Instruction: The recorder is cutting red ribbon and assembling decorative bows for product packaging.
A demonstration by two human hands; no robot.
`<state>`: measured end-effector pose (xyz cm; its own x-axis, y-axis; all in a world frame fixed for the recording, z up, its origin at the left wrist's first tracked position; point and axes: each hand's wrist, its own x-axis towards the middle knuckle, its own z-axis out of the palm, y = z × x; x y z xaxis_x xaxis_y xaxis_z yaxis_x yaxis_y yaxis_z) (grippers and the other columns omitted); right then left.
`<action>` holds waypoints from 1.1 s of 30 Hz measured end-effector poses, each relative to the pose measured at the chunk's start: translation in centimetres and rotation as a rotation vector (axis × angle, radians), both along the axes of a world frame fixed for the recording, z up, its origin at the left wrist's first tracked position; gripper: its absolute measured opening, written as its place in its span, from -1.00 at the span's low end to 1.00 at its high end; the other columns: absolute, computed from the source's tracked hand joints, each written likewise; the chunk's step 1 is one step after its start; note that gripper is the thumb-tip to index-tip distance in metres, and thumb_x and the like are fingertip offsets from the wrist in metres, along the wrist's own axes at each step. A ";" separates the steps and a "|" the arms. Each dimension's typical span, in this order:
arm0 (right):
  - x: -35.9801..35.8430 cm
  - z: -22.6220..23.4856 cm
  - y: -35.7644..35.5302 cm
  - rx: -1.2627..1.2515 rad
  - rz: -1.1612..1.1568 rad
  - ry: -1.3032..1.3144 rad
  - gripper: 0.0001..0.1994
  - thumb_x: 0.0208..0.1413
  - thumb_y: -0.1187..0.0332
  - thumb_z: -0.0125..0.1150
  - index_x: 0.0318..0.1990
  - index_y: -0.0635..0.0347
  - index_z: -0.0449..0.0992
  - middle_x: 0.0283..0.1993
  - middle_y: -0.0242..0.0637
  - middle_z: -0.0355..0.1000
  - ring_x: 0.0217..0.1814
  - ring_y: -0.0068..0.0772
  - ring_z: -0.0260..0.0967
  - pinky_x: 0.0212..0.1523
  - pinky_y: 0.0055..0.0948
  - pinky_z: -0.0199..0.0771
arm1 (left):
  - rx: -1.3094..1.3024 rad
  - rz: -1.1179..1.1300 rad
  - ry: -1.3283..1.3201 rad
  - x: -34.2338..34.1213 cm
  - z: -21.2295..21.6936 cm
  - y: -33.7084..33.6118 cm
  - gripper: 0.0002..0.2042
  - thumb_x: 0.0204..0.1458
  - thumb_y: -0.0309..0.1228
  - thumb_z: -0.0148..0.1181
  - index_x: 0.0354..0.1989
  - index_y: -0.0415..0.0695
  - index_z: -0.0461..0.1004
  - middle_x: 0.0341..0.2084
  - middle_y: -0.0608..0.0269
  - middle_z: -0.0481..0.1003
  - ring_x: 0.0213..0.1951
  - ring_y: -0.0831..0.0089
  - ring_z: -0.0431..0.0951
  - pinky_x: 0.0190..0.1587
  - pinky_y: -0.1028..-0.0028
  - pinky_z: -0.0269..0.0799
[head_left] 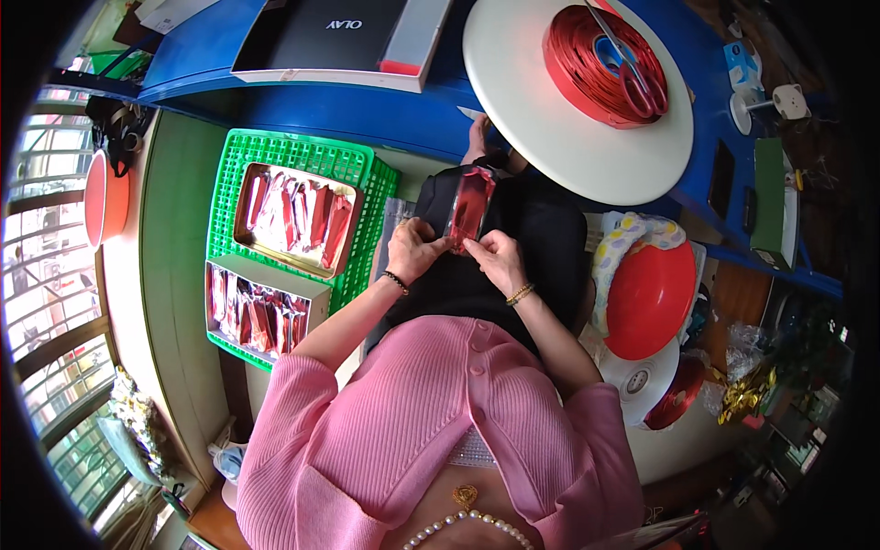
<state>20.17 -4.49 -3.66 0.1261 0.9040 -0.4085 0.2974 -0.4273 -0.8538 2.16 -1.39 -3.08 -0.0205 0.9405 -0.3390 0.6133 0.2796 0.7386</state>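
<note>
Over the person's black-clad lap (548, 234), the left hand (412, 250) and right hand (500, 264) both pinch the near end of a glossy red plastic packet (471, 203); leftward, similar packets (298, 215) fill two boxes (318, 307) at a green lattice crate (302, 145).

At eleven o'clock, a flat black box (316, 46) bears one short line of pale capitals, upside down in this view. At five o'clock, a couple of pale letters (653, 513) stand on a dark surface. The small marks around the hub of the white spool (652, 392) at four o'clock may be print, but are too small to read.
</note>
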 end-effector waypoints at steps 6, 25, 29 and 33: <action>0.9 0.7 1.2 -0.123 0.050 0.184 -0.80 0.01 0.37 0.23 -0.51 0.15 0.32 -0.62 -0.49 0.29 -0.67 -0.74 0.17 -0.68 -0.67 0.17 | 0.245 -0.274 -0.047 1.7 3.1 2.1 -0.69 -0.25 -0.25 0.34 -0.61 -0.23 0.40 -0.63 0.11 0.40 -0.54 0.30 0.43 -0.47 0.35 0.32; 12.2 18.8 12.0 0.826 -0.156 -0.548 -0.94 -0.03 0.50 0.16 -0.36 0.23 0.46 -0.51 -0.29 0.43 -0.53 -0.48 0.37 -0.46 -0.53 0.36 | 0.558 0.090 0.609 -16.9 3.7 7.2 -0.39 -0.25 -0.31 0.34 0.02 -0.22 0.25 0.05 -0.12 0.22 0.12 -0.03 0.17 0.14 0.12 0.05; 17.0 20.1 17.2 0.847 -0.029 -1.081 -0.81 -0.09 0.46 0.16 -0.26 0.21 0.40 -0.30 -0.17 0.43 -0.24 -0.13 0.38 -0.17 -0.23 0.36 | 0.935 -0.075 0.256 -5.2 14.0 14.2 -0.63 -0.20 -0.58 0.22 -0.13 -0.22 0.36 -0.11 -0.01 0.36 -0.05 0.07 0.34 -0.01 0.24 0.20; 18.2 20.3 20.7 0.399 0.096 -1.200 -0.81 -0.15 0.37 0.17 -0.35 0.24 0.41 -0.34 -0.04 0.45 -0.24 -0.05 0.42 -0.16 -0.15 0.40 | 1.080 -0.324 0.017 5.3 18.0 20.9 -0.65 -0.27 -0.60 0.21 -0.21 -0.20 0.41 -0.20 0.05 0.41 -0.11 0.09 0.37 -0.04 0.29 0.26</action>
<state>38.38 16.20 16.64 0.1539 0.9635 0.2189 0.9864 -0.1368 -0.0910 7.43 19.49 14.92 0.2808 0.7027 0.6538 0.5529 -0.6752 0.4882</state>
